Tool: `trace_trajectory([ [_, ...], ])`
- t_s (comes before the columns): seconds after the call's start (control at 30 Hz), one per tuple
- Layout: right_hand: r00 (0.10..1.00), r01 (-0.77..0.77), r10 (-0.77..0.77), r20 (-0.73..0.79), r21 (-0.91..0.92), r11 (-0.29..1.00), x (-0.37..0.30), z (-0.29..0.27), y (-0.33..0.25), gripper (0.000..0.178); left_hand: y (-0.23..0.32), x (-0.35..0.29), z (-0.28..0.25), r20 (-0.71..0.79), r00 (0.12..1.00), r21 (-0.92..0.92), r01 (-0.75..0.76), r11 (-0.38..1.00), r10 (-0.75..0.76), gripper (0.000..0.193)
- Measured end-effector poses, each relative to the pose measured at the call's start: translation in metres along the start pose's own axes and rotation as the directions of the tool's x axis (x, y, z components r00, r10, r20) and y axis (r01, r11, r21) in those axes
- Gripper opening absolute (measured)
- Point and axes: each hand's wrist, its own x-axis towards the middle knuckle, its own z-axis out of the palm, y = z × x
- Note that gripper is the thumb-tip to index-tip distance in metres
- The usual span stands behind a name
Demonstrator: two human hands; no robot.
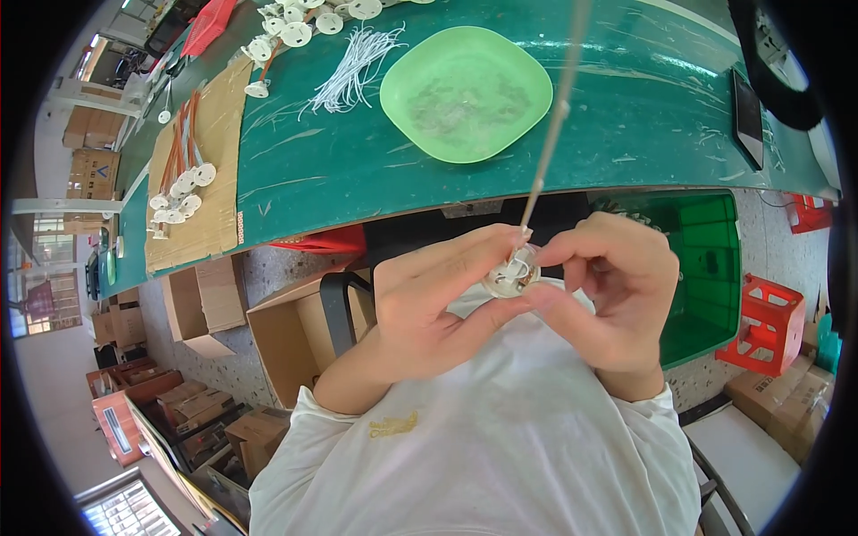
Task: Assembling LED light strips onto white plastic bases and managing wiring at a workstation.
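Note:
In front of my chest, a small round whitish part (512,275) with a pale wire loop and bits of metal inside is held between both hands. My left hand (438,299) pinches it from the left with thumb and fingers. From the right, the thumb and curled fingers of my right hand (617,290) close on its rim. A long thin pale cable (547,147) rises from the part past the table edge to the top of the view. My fingers hide some of the part's inside.
On the green table (313,174) are a light green bowl (539,76) with small clear bits, a white wire bundle (353,76), cardboard (230,161) bearing wired round parts (188,183), and a dark phone-like device (747,121). A green crate (728,268) and red stool (767,326) stand right.

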Motion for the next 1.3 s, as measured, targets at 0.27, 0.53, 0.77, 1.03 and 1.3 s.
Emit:
trace_trajectory([
  [0.27,0.987,0.108,-0.135,-0.089,-0.254,0.961,-0.008,0.015,-0.008,0.017,0.000,0.000,0.002,-0.047,0.996,0.133,-0.064,0.989,0.071,0.046],
  [0.53,0.879,0.338,-0.464,-0.106,-0.546,0.766,-0.016,0.026,-0.003,0.017,-0.001,-0.001,0.009,-0.103,0.982,0.244,-0.128,0.961,0.157,0.046],
  [0.77,0.905,0.402,-0.423,-0.041,-0.240,0.883,-0.018,0.024,-0.011,0.019,0.005,-0.004,0.004,-0.031,0.999,0.059,-0.014,0.998,0.016,0.046],
  [1.03,0.982,0.180,-0.187,0.009,-0.319,0.931,-0.009,0.004,-0.020,0.017,0.003,-0.006,-0.001,0.066,0.994,-0.315,0.102,0.944,-0.085,0.046],
  [1.3,0.998,0.008,-0.004,0.056,-0.069,0.998,-0.010,0.004,-0.003,0.012,0.003,-0.005,-0.009,0.180,0.980,-0.345,0.140,0.928,-0.081,0.044],
])
